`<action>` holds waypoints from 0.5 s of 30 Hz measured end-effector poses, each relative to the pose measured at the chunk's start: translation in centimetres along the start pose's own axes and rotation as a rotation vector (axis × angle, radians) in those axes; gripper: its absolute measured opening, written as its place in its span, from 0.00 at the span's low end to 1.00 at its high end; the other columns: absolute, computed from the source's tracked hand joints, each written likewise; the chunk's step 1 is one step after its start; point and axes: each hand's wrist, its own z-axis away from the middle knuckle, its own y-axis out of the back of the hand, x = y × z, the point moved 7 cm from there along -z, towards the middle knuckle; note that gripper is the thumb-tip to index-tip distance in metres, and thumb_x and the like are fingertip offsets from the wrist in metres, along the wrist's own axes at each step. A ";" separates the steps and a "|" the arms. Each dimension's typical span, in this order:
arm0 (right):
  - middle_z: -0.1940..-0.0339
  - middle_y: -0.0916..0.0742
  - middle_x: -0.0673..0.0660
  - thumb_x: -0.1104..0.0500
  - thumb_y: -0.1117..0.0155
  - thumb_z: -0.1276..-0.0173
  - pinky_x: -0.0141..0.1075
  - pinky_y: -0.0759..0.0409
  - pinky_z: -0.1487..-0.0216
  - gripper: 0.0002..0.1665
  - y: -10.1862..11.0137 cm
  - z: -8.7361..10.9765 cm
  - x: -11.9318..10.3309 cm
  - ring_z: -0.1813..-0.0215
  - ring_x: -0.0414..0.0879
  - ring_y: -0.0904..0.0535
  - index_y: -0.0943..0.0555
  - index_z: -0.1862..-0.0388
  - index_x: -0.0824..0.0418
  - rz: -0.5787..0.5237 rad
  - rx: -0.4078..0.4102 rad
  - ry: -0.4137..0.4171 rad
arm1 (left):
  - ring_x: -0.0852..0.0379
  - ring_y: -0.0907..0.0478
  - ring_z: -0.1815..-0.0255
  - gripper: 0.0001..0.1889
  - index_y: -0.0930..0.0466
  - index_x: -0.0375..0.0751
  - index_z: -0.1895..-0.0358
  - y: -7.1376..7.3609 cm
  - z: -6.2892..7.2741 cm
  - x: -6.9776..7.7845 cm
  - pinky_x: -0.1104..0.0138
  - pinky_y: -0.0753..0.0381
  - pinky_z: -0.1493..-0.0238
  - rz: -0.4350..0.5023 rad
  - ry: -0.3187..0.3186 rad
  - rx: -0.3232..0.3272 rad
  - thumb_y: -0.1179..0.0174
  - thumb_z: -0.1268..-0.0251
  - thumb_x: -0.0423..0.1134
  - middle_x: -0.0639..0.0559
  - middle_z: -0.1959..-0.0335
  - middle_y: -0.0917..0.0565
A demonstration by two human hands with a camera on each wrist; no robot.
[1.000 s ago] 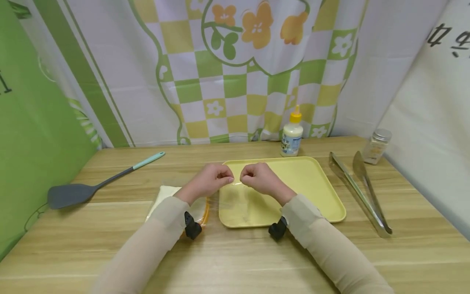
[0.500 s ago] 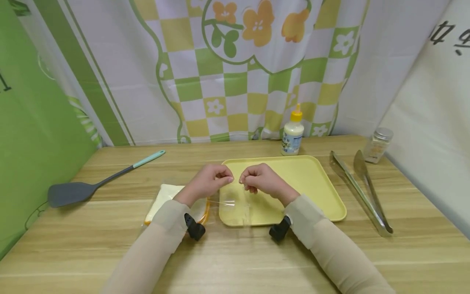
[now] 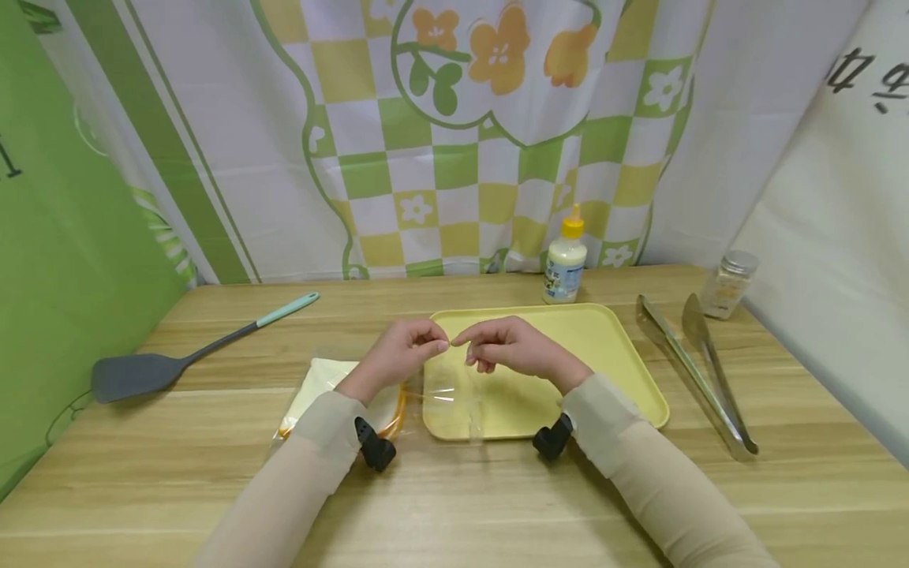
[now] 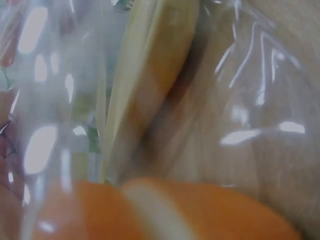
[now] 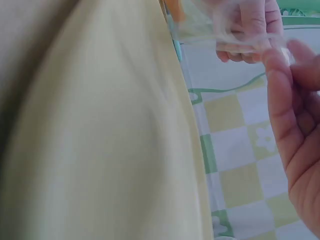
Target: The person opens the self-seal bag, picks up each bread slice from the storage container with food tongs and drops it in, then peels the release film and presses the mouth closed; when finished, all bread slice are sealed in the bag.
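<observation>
My left hand [image 3: 401, 353] pinches the edge of a clear plastic bag [image 3: 446, 393] between thumb and index finger. Inside the bag, partly behind my left wrist, lies a flat white item [image 3: 321, 386] with orange edging. An orange surface with a white stripe [image 4: 155, 207] shows close up through the film in the left wrist view. My right hand [image 3: 521, 349] points its index finger at the left fingertips, its other fingers loosely bent. Film crosses the left fingers [image 5: 254, 20] in the right wrist view, with a right fingertip right at its edge. Both hands hover above the yellow tray [image 3: 604, 355].
Left on the wooden table [image 3: 454, 505] lies a grey spatula [image 3: 145, 377] with a mint handle. Behind the tray stands a yellow-capped squeeze bottle [image 3: 564, 264]. Metal tongs [image 3: 699, 379] and a silver-lidded shaker jar [image 3: 730, 285] occupy the right side. A patterned curtain [image 3: 469, 173] hangs behind.
My right hand has gone from a closed pinch to an extended index finger near the left fingertips. The bag's film has shifted over the tray; the left hand has stayed nearly in place.
</observation>
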 end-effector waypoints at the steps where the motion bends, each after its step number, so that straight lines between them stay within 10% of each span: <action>1: 0.65 0.16 0.66 0.68 0.50 0.31 0.38 0.20 0.63 0.16 0.0 0.0 -0.2 0.68 0.47 0.21 0.23 0.48 0.71 0.021 -0.021 0.011 | 0.59 0.26 0.68 0.08 0.19 0.33 0.64 0.0 0.0 0.0 0.62 0.26 0.59 0.006 -0.005 0.000 0.44 0.35 0.35 0.46 0.70 0.19; 8: 0.63 0.16 0.61 0.66 0.47 0.32 0.48 0.21 0.58 0.14 -0.2 -0.2 -1.2 0.60 0.59 0.21 0.25 0.50 0.72 0.112 -0.140 0.030 | 0.59 0.27 0.69 0.06 0.18 0.36 0.66 -0.3 0.0 -0.3 0.64 0.26 0.60 0.028 -0.020 -0.007 0.42 0.36 0.35 0.48 0.71 0.19; 15: 0.66 0.16 0.57 0.67 0.46 0.31 0.41 0.19 0.61 0.06 -0.1 -0.5 -1.5 0.63 0.51 0.19 0.21 0.62 0.65 0.188 -0.200 0.017 | 0.59 0.26 0.68 0.07 0.19 0.33 0.64 -0.6 0.0 -0.2 0.65 0.25 0.60 0.039 -0.007 -0.037 0.43 0.36 0.34 0.48 0.69 0.18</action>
